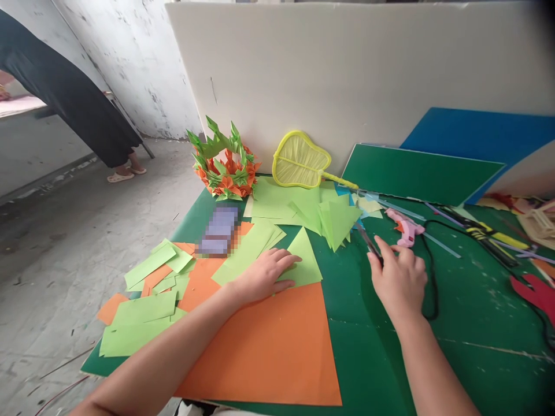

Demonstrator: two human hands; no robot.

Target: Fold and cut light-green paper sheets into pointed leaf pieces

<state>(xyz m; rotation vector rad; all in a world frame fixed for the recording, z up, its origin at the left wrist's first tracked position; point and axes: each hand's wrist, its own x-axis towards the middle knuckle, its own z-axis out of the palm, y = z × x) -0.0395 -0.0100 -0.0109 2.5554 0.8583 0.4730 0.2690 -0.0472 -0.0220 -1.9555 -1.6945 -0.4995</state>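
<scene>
Plainly this is paper craft at the point where tool meets paper. The left hand [264,274] lies flat, fingers straight and a little spread, pressing a light green sheet [306,263] down. The right hand [399,280] is curled shut around a thin, dark tool that looks like scissors [368,240], its tip pointing away toward a pile of green triangles [338,219]. The green sheet lies at the far edge of a large orange sheet [269,346] and overlaps it, and the left forearm crosses the orange sheet's near-left part. I judge the step to be pinning the paper with one hand while the other takes hold of the tool. The tool is apart from the sheet, with a strip of bare table [455,346] between them. I cannot tell whether the fingers sit in the handles, since the hand hides them. Bringing tool to paper would call for a low swing leftward, a firm left palm so the sheet does not slide on the orange under it, and fingertips kept off the cut line. Just beyond the right hand lies a pink glue gun [405,228]. A black cord [433,283] loops beside the wrist and could snag. Green slips [143,312] are scattered at the left, and a paper wreath [225,164] and a yellow fan [301,160] sit at the back.
</scene>
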